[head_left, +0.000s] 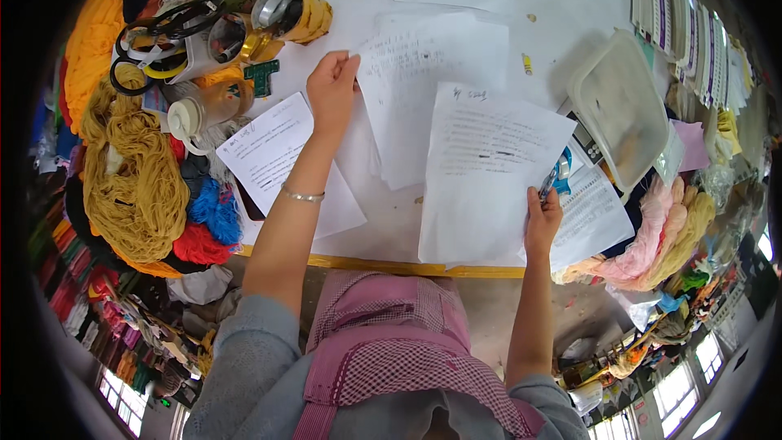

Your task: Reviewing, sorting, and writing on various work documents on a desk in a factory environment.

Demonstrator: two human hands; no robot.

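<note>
Pink apron (366, 375) fronts the table edge (379, 266) one sheet (481, 204) reaches.

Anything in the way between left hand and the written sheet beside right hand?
Only paper: the farther written sheet, at the fingertips of the left hand, lies between, partly overlapped by the nearer sheet. Nothing upright visible there.

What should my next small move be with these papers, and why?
Probably ease the left sheet a little leftward. Your left hand is at its left edge, and the right sheet seems to lie over part of it. Your right hand, at the right sheet's right edge, could perhaps steady that one.
</note>
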